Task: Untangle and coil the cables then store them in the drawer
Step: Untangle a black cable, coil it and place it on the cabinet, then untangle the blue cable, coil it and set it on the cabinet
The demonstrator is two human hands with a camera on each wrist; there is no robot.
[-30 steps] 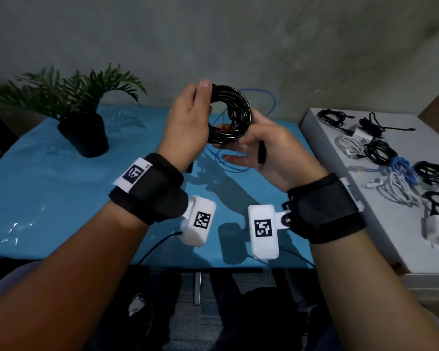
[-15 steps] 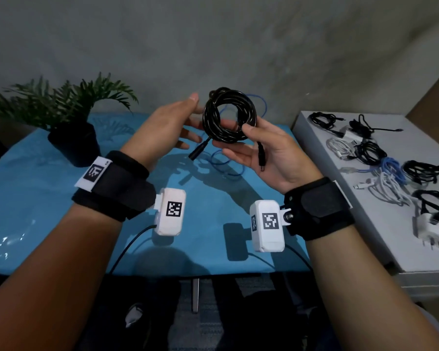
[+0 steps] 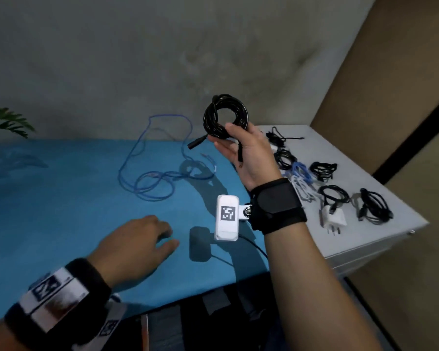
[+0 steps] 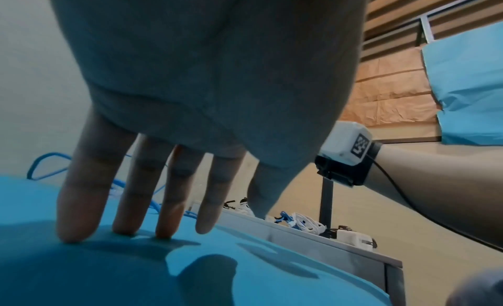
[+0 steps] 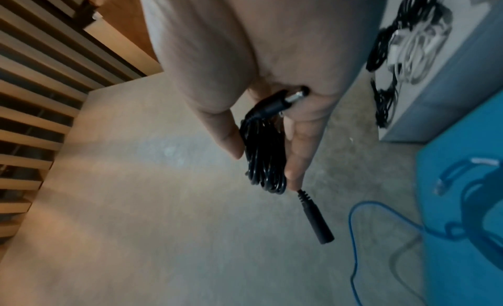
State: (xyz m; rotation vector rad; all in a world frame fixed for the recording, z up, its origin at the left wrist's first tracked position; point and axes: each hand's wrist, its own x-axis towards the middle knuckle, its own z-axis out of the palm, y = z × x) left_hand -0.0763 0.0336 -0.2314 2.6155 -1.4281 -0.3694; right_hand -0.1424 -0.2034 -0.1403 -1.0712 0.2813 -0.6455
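A coiled black cable (image 3: 224,115) stands upright in my right hand (image 3: 241,148), pinched between thumb and fingers above the table's right end; its two plug ends hang loose. The right wrist view shows the same black coil (image 5: 264,155) between my thumb and fingers, a barrel plug (image 5: 283,101) against the palm. My left hand (image 3: 140,247) lies flat on the blue table (image 3: 48,211) near its front edge, holding nothing; its fingertips (image 4: 79,231) press the cloth. A loose blue cable (image 3: 152,178) sprawls tangled at the table's middle back.
A white cabinet top (image 3: 380,188) at the right carries several coiled black, white and blue cables and a white charger (image 3: 333,216). A plant (image 3: 3,122) peeks in at the far left. A grey wall runs behind the table.
My left hand has let go of the black coil and dropped to the table. My right hand has carried the coil to the right, toward the white cabinet. The view has swung right.
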